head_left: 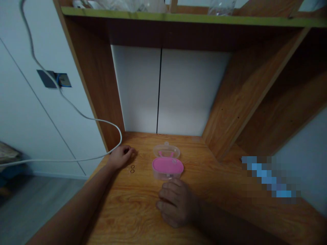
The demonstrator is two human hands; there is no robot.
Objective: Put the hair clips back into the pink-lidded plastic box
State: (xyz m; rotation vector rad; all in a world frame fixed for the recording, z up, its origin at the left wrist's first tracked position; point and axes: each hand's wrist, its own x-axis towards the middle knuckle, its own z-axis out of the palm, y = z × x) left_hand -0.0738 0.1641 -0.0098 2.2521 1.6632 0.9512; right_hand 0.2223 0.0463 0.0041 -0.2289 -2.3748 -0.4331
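Observation:
A small pink case (167, 167) lies on the wooden desk (133, 207) with its clear lid (166, 150) swung open behind it. Two small rings (132, 168) lie on the wood just left of the case. My left hand (121, 157) rests on the desk beside the rings, fingers curled loosely with the tips on the wood; nothing shows in it. My right hand (176, 202) rests knuckles up just in front of the case, fingers bent under, not touching it.
The desk sits in a wooden alcove with side panels (95, 88) left and right and a shelf (178, 17) overhead holding clear items. A white cable (84, 117) hangs past the desk's left edge. A blurred blue patch (270, 177) lies at right.

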